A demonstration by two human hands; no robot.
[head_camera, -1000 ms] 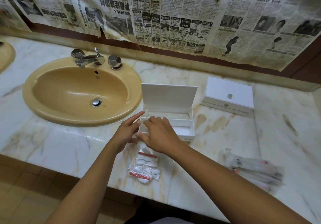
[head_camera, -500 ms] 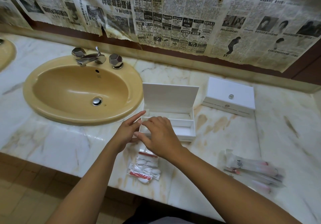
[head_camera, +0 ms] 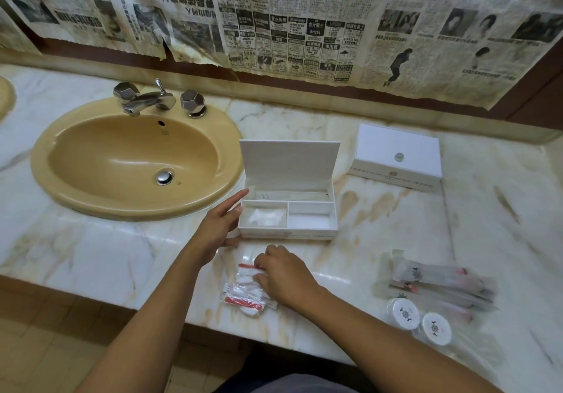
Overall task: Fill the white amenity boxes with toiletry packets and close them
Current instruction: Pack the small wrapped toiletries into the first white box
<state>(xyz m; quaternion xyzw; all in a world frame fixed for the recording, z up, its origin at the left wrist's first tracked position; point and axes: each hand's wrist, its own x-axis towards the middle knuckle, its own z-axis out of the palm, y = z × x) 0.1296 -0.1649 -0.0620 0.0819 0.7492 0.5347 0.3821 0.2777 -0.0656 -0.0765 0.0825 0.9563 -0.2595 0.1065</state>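
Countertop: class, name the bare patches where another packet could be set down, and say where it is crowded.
Free: marble between the open box and the closed box; marble in front of the sink, beside the left hand. Crowded: cotton packets under the right hand; sachets near the right edge.

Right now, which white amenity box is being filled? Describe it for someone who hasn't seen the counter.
Start at the tan oval sink on the marble counter. Just right of its rim sits the open white amenity box, touched by the left hand. Unlike the closed white box farther right, its lid stands upright, showing compartments.
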